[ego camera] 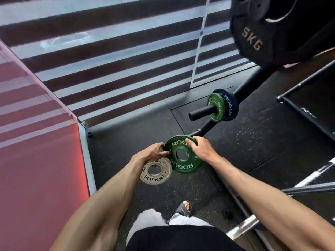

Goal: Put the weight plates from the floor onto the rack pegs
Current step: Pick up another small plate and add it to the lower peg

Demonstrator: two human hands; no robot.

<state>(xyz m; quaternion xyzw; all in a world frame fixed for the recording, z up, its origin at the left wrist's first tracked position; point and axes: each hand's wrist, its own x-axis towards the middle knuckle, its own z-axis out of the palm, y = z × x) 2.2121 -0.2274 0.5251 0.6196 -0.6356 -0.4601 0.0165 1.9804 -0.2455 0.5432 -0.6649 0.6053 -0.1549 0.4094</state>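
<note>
Green round metal weight plate (181,166) is being gripped at opposite rims, with the fingers of the left hand (155,151) and right hand (201,147) curling round its edges, low over the dark rubber floor (235,142), overlapping a white round plate (154,179).

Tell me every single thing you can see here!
Round green weight plate: one, green, held in both hands.
Round cream weight plate: one, cream, on the floor, beside it.
Black rack peg: one, black, ahead.
Small green peg plate: one, green, on that peg.
Dark round plate: one, black, behind it, same peg.
Large black 5KG plate: one, black, top right.
Silver steel bar: one, silver, lower right.
Sandalled foot: one, grey sandal, bottom centre.
Left hand: one, plate's left edge.
Right hand: one, plate's top-right edge.
</note>
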